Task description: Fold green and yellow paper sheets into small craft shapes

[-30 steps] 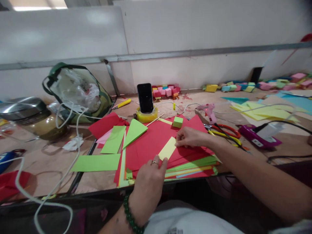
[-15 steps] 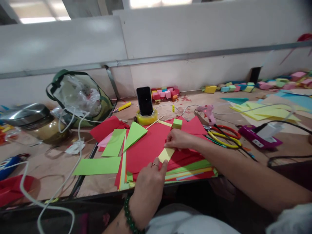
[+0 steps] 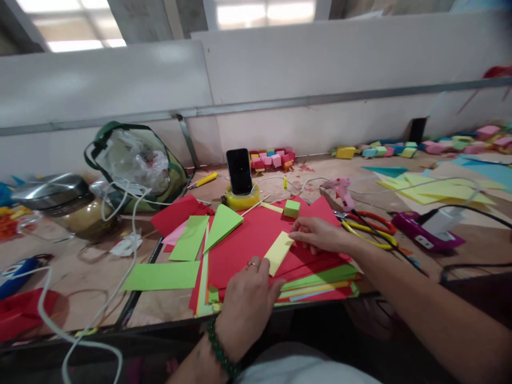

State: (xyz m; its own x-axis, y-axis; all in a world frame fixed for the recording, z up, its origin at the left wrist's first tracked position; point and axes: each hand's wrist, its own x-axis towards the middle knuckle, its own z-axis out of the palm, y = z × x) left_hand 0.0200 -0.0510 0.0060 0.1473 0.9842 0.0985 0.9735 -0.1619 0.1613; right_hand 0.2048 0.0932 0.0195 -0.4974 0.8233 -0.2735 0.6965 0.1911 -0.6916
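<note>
A yellow paper strip (image 3: 279, 251) lies on a stack of red paper sheets (image 3: 248, 240) at the table's front edge. My left hand (image 3: 248, 298), with a ring and a green bead bracelet, presses the strip's near end with its fingertips. My right hand (image 3: 319, 234) pinches the strip's far end flat against the red sheet. A small green paper cube (image 3: 292, 208) sits just beyond my right hand.
Green paper pieces (image 3: 162, 275) lie left of the stack. A phone (image 3: 239, 170) stands in a yellow tape roll. A pink glue gun (image 3: 340, 188), scissors (image 3: 368, 226) and a purple device (image 3: 428, 230) lie right. A bag (image 3: 134, 162), cables and a metal pot (image 3: 56, 202) crowd the left.
My right hand slid left along the strip and then back right to its far end. The view tilted upward a little. My left hand stayed on the near end.
</note>
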